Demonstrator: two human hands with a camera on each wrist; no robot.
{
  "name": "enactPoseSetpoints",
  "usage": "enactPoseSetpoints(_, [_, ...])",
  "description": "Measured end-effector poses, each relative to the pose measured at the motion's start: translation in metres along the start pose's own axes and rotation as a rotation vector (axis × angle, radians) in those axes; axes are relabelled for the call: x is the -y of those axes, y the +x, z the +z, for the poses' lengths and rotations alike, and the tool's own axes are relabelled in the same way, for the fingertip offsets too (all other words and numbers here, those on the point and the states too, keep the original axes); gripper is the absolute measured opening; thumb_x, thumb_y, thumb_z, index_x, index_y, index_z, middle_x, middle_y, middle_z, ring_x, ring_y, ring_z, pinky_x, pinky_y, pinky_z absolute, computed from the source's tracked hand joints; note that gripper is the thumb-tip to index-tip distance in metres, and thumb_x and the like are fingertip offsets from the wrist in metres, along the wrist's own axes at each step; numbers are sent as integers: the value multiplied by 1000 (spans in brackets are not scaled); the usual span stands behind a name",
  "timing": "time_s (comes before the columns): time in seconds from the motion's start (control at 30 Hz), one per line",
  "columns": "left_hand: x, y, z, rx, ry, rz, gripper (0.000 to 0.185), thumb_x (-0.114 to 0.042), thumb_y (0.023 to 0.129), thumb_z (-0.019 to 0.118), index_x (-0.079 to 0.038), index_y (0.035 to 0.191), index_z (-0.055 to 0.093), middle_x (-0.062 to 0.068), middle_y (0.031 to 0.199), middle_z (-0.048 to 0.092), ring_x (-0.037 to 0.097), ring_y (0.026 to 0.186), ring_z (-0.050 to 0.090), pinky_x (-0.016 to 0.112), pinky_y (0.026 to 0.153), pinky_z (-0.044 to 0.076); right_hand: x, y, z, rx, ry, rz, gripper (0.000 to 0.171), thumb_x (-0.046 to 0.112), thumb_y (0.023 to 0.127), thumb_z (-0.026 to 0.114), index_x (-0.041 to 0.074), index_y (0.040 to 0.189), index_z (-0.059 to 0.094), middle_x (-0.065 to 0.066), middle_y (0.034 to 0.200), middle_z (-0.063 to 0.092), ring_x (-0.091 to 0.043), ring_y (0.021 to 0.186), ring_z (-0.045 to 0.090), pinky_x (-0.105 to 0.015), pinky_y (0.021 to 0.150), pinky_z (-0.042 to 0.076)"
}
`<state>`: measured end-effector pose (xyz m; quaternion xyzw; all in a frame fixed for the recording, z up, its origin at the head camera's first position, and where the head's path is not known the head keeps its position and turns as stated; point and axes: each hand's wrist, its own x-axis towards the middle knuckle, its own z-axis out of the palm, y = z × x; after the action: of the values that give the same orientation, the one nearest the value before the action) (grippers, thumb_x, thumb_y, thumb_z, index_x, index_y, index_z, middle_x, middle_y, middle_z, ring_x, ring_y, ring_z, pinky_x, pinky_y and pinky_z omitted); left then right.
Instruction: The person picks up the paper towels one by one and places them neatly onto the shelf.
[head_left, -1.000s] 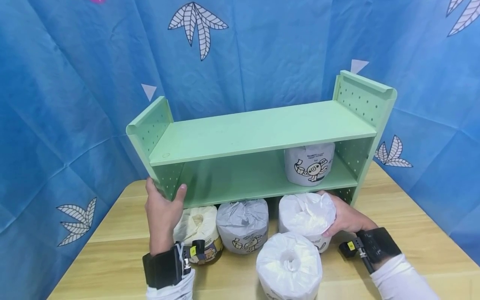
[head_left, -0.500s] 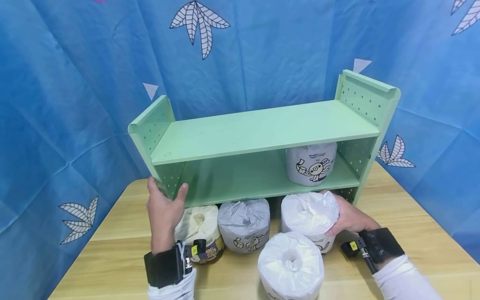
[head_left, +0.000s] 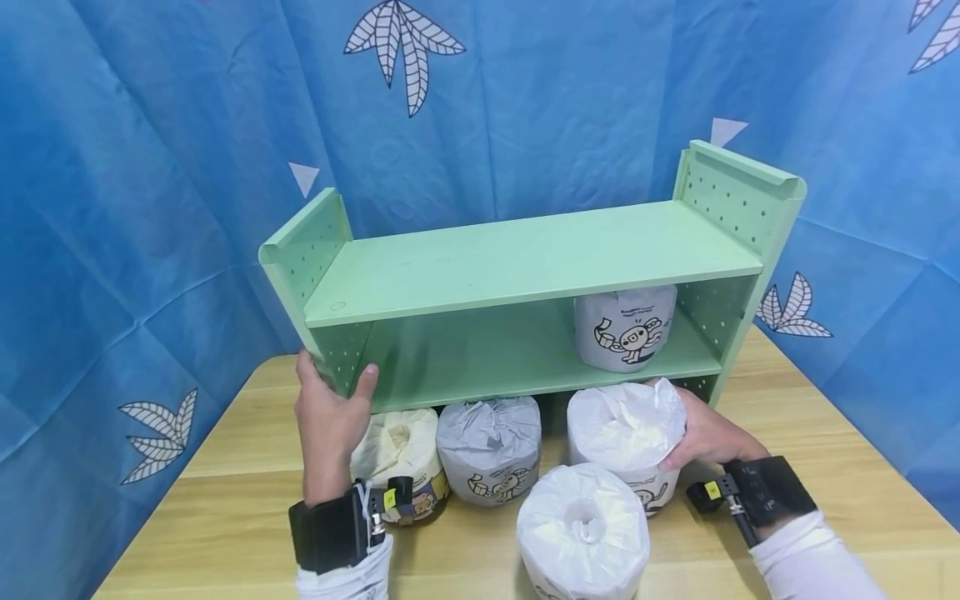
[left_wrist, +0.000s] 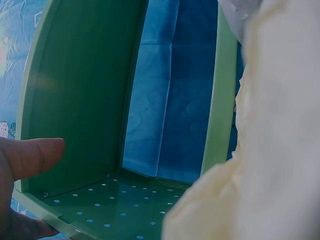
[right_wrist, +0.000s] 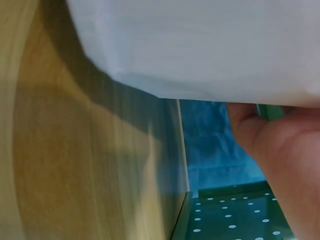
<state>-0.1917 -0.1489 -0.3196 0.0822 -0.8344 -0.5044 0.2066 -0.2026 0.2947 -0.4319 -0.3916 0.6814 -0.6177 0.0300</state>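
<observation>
My left hand (head_left: 330, 421) grips the left side panel of a light green two-tier shelf (head_left: 525, 258), thumb on the inside; the left wrist view shows that thumb beside the panel with rows of holes (left_wrist: 122, 205). At the shelf's lower right front, my right hand (head_left: 708, 429) holds a white-wrapped toilet roll (head_left: 622, 425) from its right side, thumb in front and the other fingers mostly hidden behind it. In the right wrist view the roll's pale wrapper (right_wrist: 200, 50) fills the top, close over the wood. Another wrapped toilet roll (head_left: 622, 333) stands at the right of the middle tier.
A cream-wrapped roll (head_left: 401, 454) and a grey-wrapped roll (head_left: 489, 450) stand before the shelf's lower opening. One more white roll (head_left: 583, 533) is nearer me, close to the held one. The wooden table (head_left: 225, 500) meets a blue patterned curtain (head_left: 562, 100) behind.
The whole head view has shifted slightly. My right hand and the white roll it holds have moved a little to the right. The left hand keeps its grip on the shelf.
</observation>
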Motion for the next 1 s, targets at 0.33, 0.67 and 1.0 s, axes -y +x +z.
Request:
enactPoseSetpoints(0.33, [-1, 0, 1, 8, 0, -22, 85, -25, 93, 66, -14, 155, 9, 25, 145, 39, 45, 132, 37, 62, 106, 30, 8, -2, -6, -12, -22, 0, 87, -10, 49, 79, 11, 128, 49, -1, 117, 64, -16, 103, 62, -30, 91, 50])
enactPoseSetpoints(0.67, [-1, 1, 0, 1, 13, -15, 86, -25, 93, 66, -13, 155, 8, 26, 145, 39, 46, 132, 37, 62, 106, 30, 18, -1, -8, -38, -28, -12, 86, -12, 48, 75, 18, 125, 50, 3, 115, 65, -13, 100, 63, -28, 90, 51])
enactPoseSetpoints(1.0, [0, 1, 0, 0, 6, -9, 84, -25, 93, 66, -13, 155, 11, 24, 144, 41, 45, 132, 38, 63, 105, 31, 21, -1, -8, -39, -50, -19, 84, -11, 50, 75, 17, 125, 51, 1, 113, 66, -14, 99, 63, -28, 88, 51])
